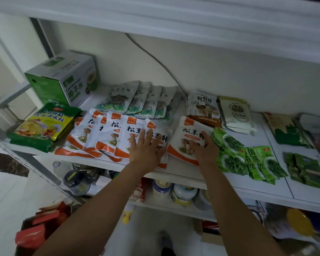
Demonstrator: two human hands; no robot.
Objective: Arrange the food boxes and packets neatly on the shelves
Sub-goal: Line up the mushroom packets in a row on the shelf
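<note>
1. Centrally, on the white shelf (266,139): row of overlapping white-and-orange mushroom packets (107,133); left hand (144,147) lies flat on its right end, fingers straight.
2. Single mushroom packet (187,137), just right of the row; right hand (204,147) grips it, fingers curled.
3. Green seaweed packets (248,159), touching its right side.
4. Coconut water box (67,78), back left.

Left forearm (103,200) and right forearm (235,200): both bare from behind the grip down to the frame edge. Left grip (143,146) and right grip (204,147): bare, fingers uncovered, knuckles showing. Nails too blurred to read. Blurred grey-dark shape (164,239) below the grips, between the forearms, maybe a shoe; can't tell.
</note>
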